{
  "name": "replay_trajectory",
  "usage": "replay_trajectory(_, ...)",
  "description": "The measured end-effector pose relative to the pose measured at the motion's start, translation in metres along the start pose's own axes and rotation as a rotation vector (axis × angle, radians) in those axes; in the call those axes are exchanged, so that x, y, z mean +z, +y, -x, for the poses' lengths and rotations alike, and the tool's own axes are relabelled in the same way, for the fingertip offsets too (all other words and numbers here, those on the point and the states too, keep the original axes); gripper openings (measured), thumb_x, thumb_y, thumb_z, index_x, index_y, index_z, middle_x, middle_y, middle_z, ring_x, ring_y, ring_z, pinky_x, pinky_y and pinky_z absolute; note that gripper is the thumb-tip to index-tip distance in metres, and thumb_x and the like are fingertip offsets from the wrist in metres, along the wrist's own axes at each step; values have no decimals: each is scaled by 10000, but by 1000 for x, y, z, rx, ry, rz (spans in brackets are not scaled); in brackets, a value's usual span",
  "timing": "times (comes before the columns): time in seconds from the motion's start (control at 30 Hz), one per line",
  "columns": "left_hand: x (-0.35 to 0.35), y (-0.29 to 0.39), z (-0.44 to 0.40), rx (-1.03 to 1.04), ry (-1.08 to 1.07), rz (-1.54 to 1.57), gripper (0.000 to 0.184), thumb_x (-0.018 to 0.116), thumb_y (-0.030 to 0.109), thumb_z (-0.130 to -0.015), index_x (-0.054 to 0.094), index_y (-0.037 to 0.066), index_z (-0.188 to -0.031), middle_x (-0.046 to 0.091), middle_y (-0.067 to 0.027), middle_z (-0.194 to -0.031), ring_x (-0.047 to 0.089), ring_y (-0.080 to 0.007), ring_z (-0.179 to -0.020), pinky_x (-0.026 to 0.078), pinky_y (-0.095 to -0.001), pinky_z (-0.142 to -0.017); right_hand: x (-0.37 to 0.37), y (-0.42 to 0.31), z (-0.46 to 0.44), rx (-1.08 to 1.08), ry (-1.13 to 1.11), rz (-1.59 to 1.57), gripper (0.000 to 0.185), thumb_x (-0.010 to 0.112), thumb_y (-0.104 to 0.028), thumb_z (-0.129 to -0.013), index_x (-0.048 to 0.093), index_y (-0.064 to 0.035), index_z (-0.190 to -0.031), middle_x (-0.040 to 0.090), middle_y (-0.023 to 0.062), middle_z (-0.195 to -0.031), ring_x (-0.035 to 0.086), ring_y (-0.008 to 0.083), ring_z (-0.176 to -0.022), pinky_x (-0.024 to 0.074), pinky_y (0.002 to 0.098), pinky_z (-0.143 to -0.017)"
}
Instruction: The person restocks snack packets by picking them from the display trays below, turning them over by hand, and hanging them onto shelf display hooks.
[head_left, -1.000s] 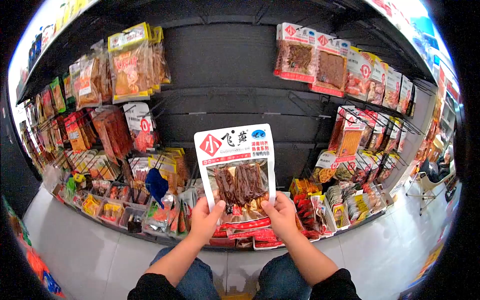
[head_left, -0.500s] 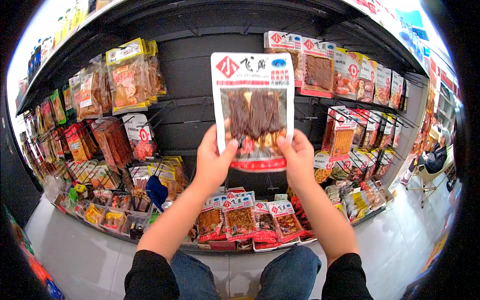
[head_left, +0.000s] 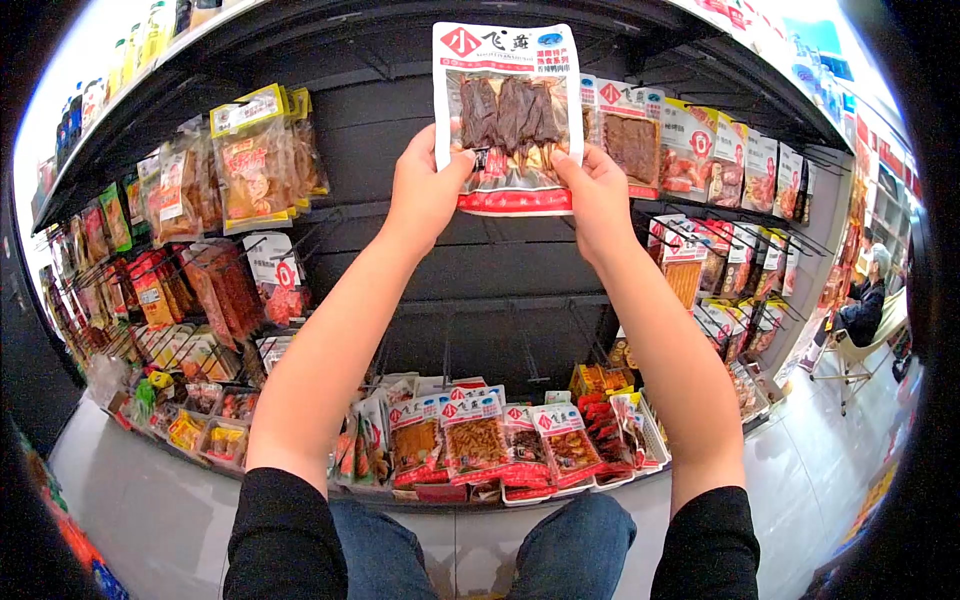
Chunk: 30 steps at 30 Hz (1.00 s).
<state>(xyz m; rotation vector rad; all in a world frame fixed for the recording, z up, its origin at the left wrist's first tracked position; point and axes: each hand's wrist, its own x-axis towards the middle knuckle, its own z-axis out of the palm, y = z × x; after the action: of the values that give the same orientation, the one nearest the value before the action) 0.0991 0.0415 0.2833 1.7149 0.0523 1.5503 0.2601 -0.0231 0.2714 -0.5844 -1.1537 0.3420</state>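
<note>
A packet of dried meat (head_left: 508, 110), white-edged with a clear window showing dark brown pieces and a red strip along its bottom, is held upright in front of the rack. My left hand (head_left: 430, 185) grips its lower left edge, thumb on the front. On the lower right edge, my right hand (head_left: 598, 195) pinches it the same way. The fingers behind the packet are mostly hidden. Just right of it hangs a similar packet (head_left: 630, 135) with a flat brown slab inside.
Black shelving with metal hooks (head_left: 450, 250) spans the front. Yellow-topped snack bags (head_left: 250, 160) hang at left, more packets (head_left: 690, 150) at right. Red-and-white packets (head_left: 475, 435) stand in low trays. A seated person (head_left: 865, 310) is at the far right, on a chair.
Both hands have raised the packet to a higher level in front of the rack, arms stretched further out. The grip on its lower edges looks the same.
</note>
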Motion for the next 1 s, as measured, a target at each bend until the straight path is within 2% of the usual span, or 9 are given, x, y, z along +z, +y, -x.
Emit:
replay_trajectory(0.27, -4, -8, -9, 16, -27, -16, 290, 494, -1, -791, 461, -43, -1076, 543, -58, -854, 537, -100, -717, 480, -245, -655, 3, 1, -7, 18, 13, 32, 168, 556, -77, -807, 545, 36, -930, 604, 77, -808, 557, 101, -700, 431, 220, -626)
replay_trajectory(0.33, -6, -9, -8, -9, -14, -40, 302, 495, 8, -801, 461, -29, -1099, 575, -85, -953, 567, -127, -825, 477, -256, -722, 3, 3, -8, 20, 18, 35, 171, 556, -79, -807, 547, 38, -931, 604, 77, -811, 557, 101, -700, 431, 221, -628)
replay_trajectory(0.5, -8, -11, -8, -56, -27, -54, 283, 501, 33, -808, 471, -23, -1084, 579, -86, -941, 569, -128, -826, 479, -271, -726, 2, 8, -8, 37, 2, 49, 181, 555, -89, -808, 550, 40, -935, 603, 76, -823, 552, 99, -702, 420, 219, -639)
replay_trajectory(0.57, -9, -12, -5, -71, -23, -60, 279, 506, 46, -810, 473, -21, -1079, 579, -86, -941, 569, -129, -828, 480, -275, -718, 0, 13, -8, 43, 20, 0, 168, 554, -102, -808, 544, 26, -917, 592, 68, -785, 545, 103, -639, 428, 225, -553)
replay_trajectory(0.6, -10, -13, -2, -86, -18, -66, 281, 511, 59, -812, 472, -19, -1079, 580, -87, -939, 570, -131, -823, 476, -272, -714, -1, 10, -5, 44, 20, 0, 168, 554, -102, -808, 544, 26, -917, 592, 68, -785, 545, 103, -639, 428, 225, -553)
replay_trajectory(0.67, -14, -15, 5, -101, -13, -73, 283, 517, 72, -813, 472, -17, -1079, 581, -88, -938, 571, -134, -818, 473, -269, -710, -6, 4, 6, 236, 42, 43, 147, 550, -111, -807, 529, 6, -895, 573, 69, -730, 536, 119, -550, 420, 238, -437)
replay_trajectory(0.77, -22, -19, 17, -230, -4, -39, 303, 522, 81, -813, 459, -7, -1096, 588, -63, -927, 561, -132, -828, 458, -255, -715, -14, 6, 20, 314, 25, -3, 154, 536, -117, -813, 498, -3, -908, 554, 81, -696, 527, 138, -488, 401, 246, -360)
replay_trajectory(0.83, -27, -23, 23, -211, -10, -137, 323, 521, 77, -817, 441, 3, -1120, 576, -52, -969, 540, -128, -871, 452, -250, -718, -17, 8, 25, 327, 29, 8, 165, 535, -110, -813, 483, 2, -923, 551, 89, -693, 535, 145, -493, 414, 248, -372)
replay_trajectory(1.0, -28, -29, 35, -86, 26, -81, 337, 508, 36, -817, 409, -20, -1134, 540, -75, -1010, 520, -114, -846, 447, -242, -672, -16, 12, 31, 292, 79, 10, 185, 534, -80, -812, 441, 9, -945, 543, 104, -691, 557, 161, -521, 451, 256, -404)
